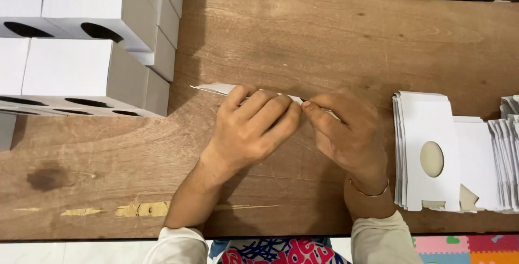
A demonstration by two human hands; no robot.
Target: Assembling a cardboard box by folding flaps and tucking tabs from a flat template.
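A flat white carton blank (216,88) lay edge-on near the middle of the wooden table (335,37), its long axis running left to right, directly under both hands. The left hand (251,129) covered most of it, fingers curled and pinched on the thin card; the right hand (348,131) gripped its right end, fingertips touching the left's. Smooth assembled white boxes (86,37) with oval cut-outs were stacked at the far left corner; a pile of flat blanks (427,156) lay at the right edge.
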